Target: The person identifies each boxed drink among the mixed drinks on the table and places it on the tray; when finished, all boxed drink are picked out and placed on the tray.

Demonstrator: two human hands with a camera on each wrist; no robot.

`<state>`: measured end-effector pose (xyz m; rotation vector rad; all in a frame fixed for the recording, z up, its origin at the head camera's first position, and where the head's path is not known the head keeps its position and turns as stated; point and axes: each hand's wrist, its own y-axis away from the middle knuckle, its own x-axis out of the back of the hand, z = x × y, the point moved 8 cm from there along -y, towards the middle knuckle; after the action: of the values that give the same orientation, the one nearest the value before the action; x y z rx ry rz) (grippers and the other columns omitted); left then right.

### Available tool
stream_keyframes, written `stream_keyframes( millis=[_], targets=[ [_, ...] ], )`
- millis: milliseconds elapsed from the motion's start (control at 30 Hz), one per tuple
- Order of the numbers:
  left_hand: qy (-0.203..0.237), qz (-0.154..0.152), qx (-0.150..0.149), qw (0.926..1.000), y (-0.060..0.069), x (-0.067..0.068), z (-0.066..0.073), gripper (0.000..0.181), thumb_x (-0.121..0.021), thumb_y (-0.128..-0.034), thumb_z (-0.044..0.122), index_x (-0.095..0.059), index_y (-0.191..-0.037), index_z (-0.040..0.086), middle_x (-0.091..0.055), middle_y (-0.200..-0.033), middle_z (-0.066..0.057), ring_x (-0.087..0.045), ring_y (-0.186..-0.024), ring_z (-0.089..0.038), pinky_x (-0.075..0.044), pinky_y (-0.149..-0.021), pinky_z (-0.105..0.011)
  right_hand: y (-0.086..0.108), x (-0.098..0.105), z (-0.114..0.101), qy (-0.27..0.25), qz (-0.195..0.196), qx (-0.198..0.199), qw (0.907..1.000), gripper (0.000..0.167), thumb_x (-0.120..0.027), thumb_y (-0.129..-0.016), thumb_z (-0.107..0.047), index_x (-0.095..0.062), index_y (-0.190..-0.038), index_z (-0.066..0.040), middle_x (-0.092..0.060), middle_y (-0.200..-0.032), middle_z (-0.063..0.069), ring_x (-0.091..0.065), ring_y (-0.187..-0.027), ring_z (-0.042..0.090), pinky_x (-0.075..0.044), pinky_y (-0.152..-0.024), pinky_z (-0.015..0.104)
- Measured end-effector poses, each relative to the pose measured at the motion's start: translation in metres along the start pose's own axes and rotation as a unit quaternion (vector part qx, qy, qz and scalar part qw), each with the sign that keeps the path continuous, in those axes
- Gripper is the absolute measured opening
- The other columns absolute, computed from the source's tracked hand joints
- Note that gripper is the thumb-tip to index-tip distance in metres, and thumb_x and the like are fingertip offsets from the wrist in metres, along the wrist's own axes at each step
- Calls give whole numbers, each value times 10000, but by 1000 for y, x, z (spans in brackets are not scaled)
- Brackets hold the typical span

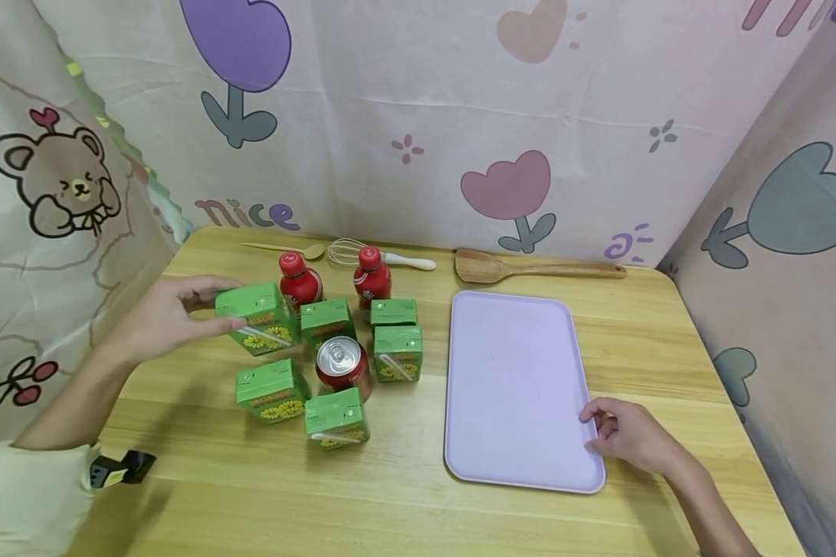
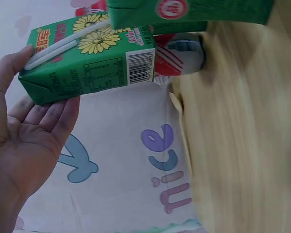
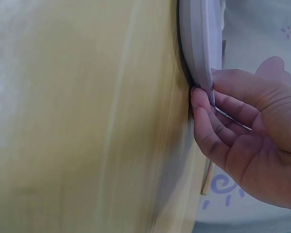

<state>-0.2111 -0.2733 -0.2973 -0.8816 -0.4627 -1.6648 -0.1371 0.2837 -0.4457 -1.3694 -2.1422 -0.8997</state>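
Note:
My left hand (image 1: pixel 170 317) pinches a green drink carton (image 1: pixel 261 319) between thumb and fingers at the left of the group. In the left wrist view the hand (image 2: pixel 34 131) holds the top end of that carton (image 2: pixel 87 58), its white straw and yellow flowers showing. My right hand (image 1: pixel 634 435) grips the right edge of the lilac tray (image 1: pixel 515 387), near its lower corner. The right wrist view shows the hand's (image 3: pixel 252 131) thumb above the tray's rim (image 3: pixel 199 43) and curled fingers beneath it. Nothing lies on the tray.
Several green cartons (image 1: pixel 272 391) stand around a red can (image 1: pixel 341 363). Two red bottles (image 1: pixel 299 282) are behind them. Along the back lie a wooden spoon (image 1: pixel 313 251), a whisk (image 1: pixel 407 261) and a wooden spatula (image 1: pixel 484 267). A patterned cloth hangs behind the table.

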Motion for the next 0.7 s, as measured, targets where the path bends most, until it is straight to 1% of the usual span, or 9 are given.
stream_keyframes(
  millis=[67,100,200,300,367,433,467,567,700],
  targets=[
    [-66,126,-40,9999,-1,5,5,447,-782,-767,137,-637,-1180,44,-656,-834,227,-609,-740,39,-472,-594,-153,0,0,1,-19,-4,-5,10000,318,-777,-711,-32,-592,-970,-30,-535,-738,27,-493,-614,22,-447,-549,207],
    [-131,202,8,9997,-2,8,7,446,-789,-760,146,-644,-1173,60,-644,-814,248,-602,-729,46,-456,-579,-153,0,0,1,-26,-6,-5,10000,318,-777,-712,-35,-592,-971,-30,-535,-735,25,-493,-615,21,-446,-549,207],
    [-169,412,55,9990,-4,15,15,433,-802,-739,125,-659,-1144,79,-643,-774,229,-596,-693,31,-436,-555,-158,0,-1,1,-43,-16,20,10000,318,-779,-713,-42,-594,-972,-32,-532,-726,19,-491,-614,18,-444,-550,207],
    [85,598,11,9982,-5,24,26,417,-800,-715,50,-668,-1110,58,-659,-760,197,-605,-654,-16,-445,-538,-160,0,-1,1,-97,-17,72,9999,318,-777,-715,-40,-593,-973,-31,-527,-726,19,-490,-610,15,-443,-547,207],
    [253,689,-195,9971,-7,30,36,416,-792,-697,-7,-668,-1092,32,-670,-764,190,-611,-634,-32,-451,-531,-151,-1,-1,1,-130,-6,115,9998,317,-775,-715,-37,-591,-974,-28,-525,-728,22,-490,-606,14,-442,-545,206],
    [310,768,-363,9959,-9,36,46,408,-787,-687,-32,-675,-1073,37,-674,-757,189,-611,-613,-37,-451,-520,-145,-1,0,1,-174,2,134,9998,318,-774,-714,-33,-590,-973,-26,-523,-730,25,-489,-605,15,-443,-542,207],
    [321,785,-464,9953,-11,37,52,403,-784,-685,-39,-678,-1067,37,-676,-756,187,-612,-608,-35,-450,-518,-142,-1,0,1,-192,6,137,9997,319,-774,-714,-32,-589,-973,-24,-522,-731,25,-489,-604,16,-443,-541,207],
    [265,750,-625,9949,-18,38,70,398,-788,-690,-19,-686,-1067,59,-680,-763,185,-612,-617,-27,-443,-524,-139,0,0,1,-197,-1,128,9997,321,-775,-715,-37,-589,-976,-25,-521,-726,21,-488,-608,16,-443,-542,207],
    [337,484,-799,9951,-29,29,96,396,-788,-705,9,-684,-1084,52,-687,-806,156,-627,-668,-44,-468,-565,-151,1,0,2,-177,-6,88,9998,322,-776,-715,-41,-589,-977,-23,-521,-720,19,-485,-613,18,-442,-544,206]
  ],
)
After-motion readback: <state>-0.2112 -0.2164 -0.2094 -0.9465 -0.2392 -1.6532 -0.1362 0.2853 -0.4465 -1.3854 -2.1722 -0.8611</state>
